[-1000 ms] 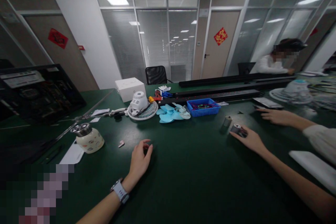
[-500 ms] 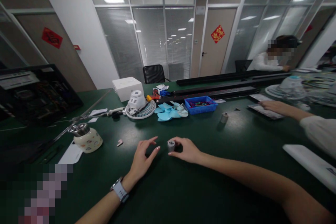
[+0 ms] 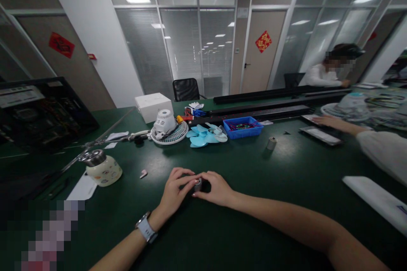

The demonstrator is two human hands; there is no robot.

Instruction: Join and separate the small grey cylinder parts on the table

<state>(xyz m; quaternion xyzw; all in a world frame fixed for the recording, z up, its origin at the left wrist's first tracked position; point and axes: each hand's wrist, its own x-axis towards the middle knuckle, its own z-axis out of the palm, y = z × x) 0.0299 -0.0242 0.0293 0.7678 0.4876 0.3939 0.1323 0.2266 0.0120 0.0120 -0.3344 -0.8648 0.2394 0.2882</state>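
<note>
A small grey metal cylinder point(image 3: 198, 185), in shape like a small motor, is between my two hands low over the green table. My right hand point(image 3: 216, 188) curls round its right side, with thumb and fingertips closed on it. From the left, my left hand point(image 3: 175, 188), with a watch on the wrist, meets it with thumb and fingertips at its top. Fingers partly hide the cylinder. A second metal cylinder point(image 3: 271, 143) stands upright farther off to the right. Beyond my hands lie light-blue fan blades point(image 3: 206, 135) and a white fan housing point(image 3: 165, 125) on its round grille.
A blue tray point(image 3: 243, 131) with wires stands behind, near a white box point(image 3: 154, 108). A flask point(image 3: 104, 169) and an earbud point(image 3: 143, 173) are at left. Another person's arm point(image 3: 341, 125) reaches in at right, over dark trays. A white slab point(image 3: 375, 201) lies at right.
My right hand has carried the cylinder a little left and nearer to me. My left hand, apart from it before, has come in to touch it. The other person's hand has shifted slightly.
</note>
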